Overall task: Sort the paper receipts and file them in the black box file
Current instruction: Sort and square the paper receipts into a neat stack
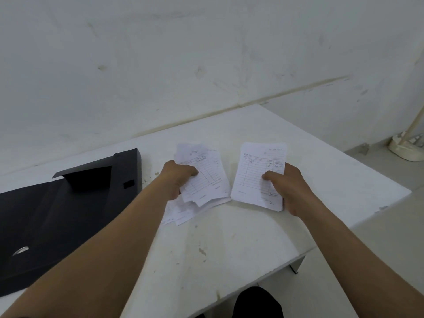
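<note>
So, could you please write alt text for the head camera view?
A person's left grip holds a loose pile of receipts and the right grip a neat stack, thumb on top, at a white table. An open black box file lies to their left.

LIGHT: dim, flat, cool grey-green cast, source cannot be told | SHADOWS: faint, soft-edged on worktop | GLARE: one small glint on black box file, at worktop's left end | FOCUS: print on receipts soft, mostly unreadable | DISTORTION: worktop edges bow, wide-angle
</note>
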